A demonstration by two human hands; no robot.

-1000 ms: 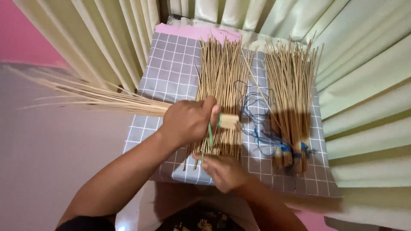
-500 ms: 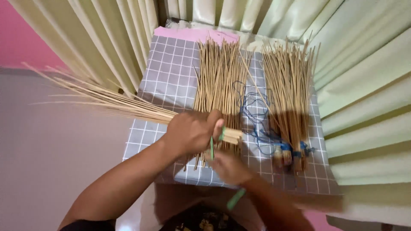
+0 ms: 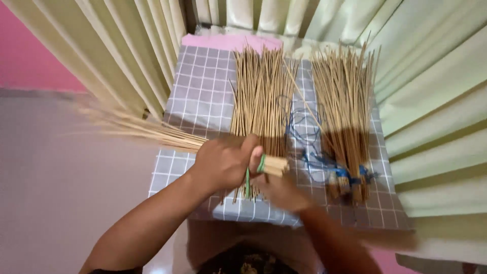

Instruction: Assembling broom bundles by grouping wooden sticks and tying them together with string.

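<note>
The bunch of sticks (image 3: 152,133) had swung lower, its thin ends out to the left. The left hand (image 3: 223,163) squeezed it tight. A green band (image 3: 261,163) now sat near the cut ends (partly wound, I think). The right hand (image 3: 281,192) was blurry; I couldn't tell its grip.

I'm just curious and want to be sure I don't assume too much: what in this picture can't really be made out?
Head view only:
- Right hand: motion-blurred, so its fingers and grip cannot be told.
- Green band: partly hidden by the left hand; how it wraps the held stick bundle is unclear.
- Bundle's far tips: blurred against the curtain.
- Blue string: too thin to trace among the tied bundles.
- Table near edge: hidden by the arms.
</note>
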